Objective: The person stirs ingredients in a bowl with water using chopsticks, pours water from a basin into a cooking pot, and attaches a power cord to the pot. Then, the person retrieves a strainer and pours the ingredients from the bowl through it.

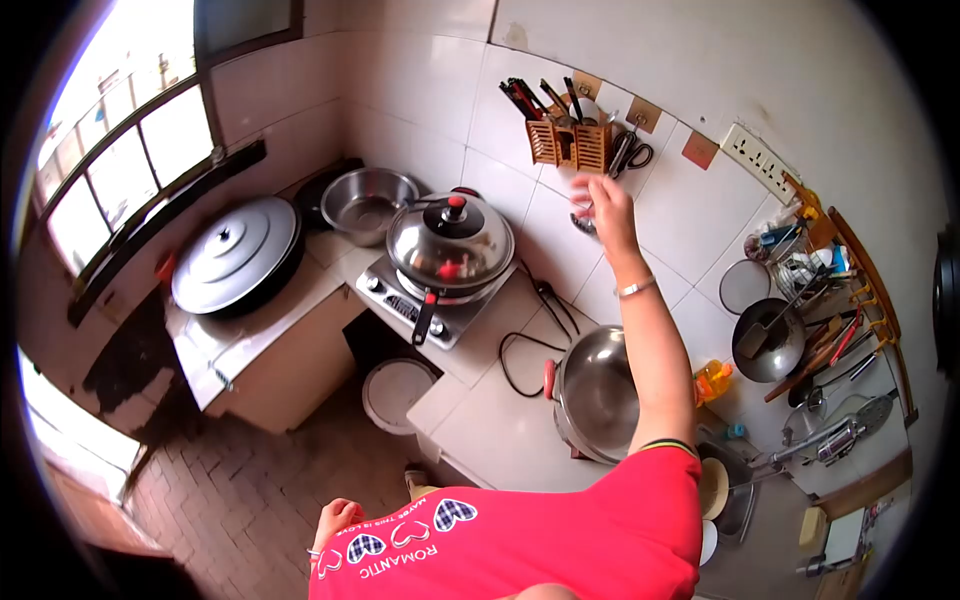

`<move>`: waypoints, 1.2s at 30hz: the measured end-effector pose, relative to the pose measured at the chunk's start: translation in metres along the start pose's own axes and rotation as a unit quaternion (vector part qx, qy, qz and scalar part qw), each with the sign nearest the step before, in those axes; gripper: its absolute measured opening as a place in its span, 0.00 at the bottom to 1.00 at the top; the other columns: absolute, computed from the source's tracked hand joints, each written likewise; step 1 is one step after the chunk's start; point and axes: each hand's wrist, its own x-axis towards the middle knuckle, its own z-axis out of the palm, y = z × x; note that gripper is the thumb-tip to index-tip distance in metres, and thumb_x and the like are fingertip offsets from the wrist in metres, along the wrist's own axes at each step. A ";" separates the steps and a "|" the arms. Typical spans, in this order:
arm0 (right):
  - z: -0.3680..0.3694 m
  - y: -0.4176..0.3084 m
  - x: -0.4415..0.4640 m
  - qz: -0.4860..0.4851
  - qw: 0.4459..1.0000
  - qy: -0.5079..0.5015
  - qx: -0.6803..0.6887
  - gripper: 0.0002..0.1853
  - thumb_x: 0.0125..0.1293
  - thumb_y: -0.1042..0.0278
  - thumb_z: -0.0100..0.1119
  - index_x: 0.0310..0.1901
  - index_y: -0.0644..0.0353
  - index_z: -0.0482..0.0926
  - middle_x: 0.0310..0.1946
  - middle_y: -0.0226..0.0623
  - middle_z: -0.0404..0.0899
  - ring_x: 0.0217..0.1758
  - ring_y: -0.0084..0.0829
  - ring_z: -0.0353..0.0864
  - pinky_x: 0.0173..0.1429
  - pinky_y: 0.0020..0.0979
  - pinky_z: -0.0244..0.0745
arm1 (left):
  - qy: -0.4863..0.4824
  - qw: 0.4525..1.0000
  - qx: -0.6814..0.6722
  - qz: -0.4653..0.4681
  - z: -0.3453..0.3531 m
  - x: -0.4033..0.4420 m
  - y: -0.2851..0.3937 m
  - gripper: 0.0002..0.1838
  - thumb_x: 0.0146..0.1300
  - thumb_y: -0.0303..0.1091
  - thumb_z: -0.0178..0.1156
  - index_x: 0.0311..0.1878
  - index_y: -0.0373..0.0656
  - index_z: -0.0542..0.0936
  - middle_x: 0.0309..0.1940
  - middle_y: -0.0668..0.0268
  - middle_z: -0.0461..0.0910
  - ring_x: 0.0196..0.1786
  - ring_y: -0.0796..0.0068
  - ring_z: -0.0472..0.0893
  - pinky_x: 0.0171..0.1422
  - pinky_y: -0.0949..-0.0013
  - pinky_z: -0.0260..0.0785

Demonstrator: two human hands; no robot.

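My right hand (604, 208) is raised in front of the tiled wall, its fingers loosely bent and apart, with nothing visible between them. Just above it, a wooden utensil holder (566, 146) with several knives is fixed to the wall, and black-handled scissors (630, 155) hang beside it. A small metal piece (583, 222) shows just below the fingertips; I cannot make out its kind or whether it is touched. Low at my side, my left hand (338, 520) has its fingers curled in, partly slurred by the shirt's edge, and no object shows in it.
A lidded wok (452, 240) sits on an electric cooker (450, 325). Left of it are a steel basin (368, 205) and a large lidded pan (235, 255). A deep steel pot (600, 395) stands on the counter under my right arm. Utensils hang from a rail (860, 270) at right.
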 end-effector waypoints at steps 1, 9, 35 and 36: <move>0.006 0.011 0.038 -0.048 0.997 0.027 -0.049 0.13 0.71 0.64 0.49 0.43 0.63 0.79 0.38 0.37 0.83 0.35 0.27 0.82 0.35 0.26 0.76 | 0.003 1.000 -0.010 0.003 -0.013 0.021 0.009 0.11 0.67 0.32 0.52 0.41 0.31 0.76 0.32 0.56 0.82 0.33 0.67 0.84 0.38 0.67 0.78; 0.032 0.022 0.213 -0.248 0.781 0.205 -0.535 0.18 0.59 0.57 0.62 0.43 0.64 0.80 0.39 0.47 0.80 0.37 0.45 0.81 0.44 0.40 0.75 | 0.044 0.997 -0.046 0.054 -0.066 0.113 0.072 0.10 0.67 0.31 0.52 0.39 0.33 0.76 0.28 0.60 0.81 0.28 0.72 0.82 0.33 0.71 0.76; 0.179 -0.062 -0.155 0.218 0.956 0.193 0.026 0.09 0.67 0.65 0.58 0.38 0.64 0.77 0.23 0.30 0.77 0.18 0.22 0.78 0.21 0.20 0.74 | -0.601 0.768 0.097 0.199 -0.011 0.209 0.351 0.26 0.71 0.47 0.50 0.59 0.32 0.70 0.53 0.55 0.77 0.59 0.65 0.74 0.66 0.64 0.61; 0.188 -0.050 -0.186 0.216 0.946 0.233 0.060 0.09 0.68 0.65 0.57 0.39 0.64 0.77 0.24 0.30 0.77 0.19 0.22 0.79 0.22 0.20 0.74 | -0.623 0.750 0.109 0.193 0.003 0.200 0.342 0.24 0.73 0.45 0.48 0.59 0.34 0.70 0.53 0.58 0.77 0.59 0.68 0.73 0.66 0.66 0.60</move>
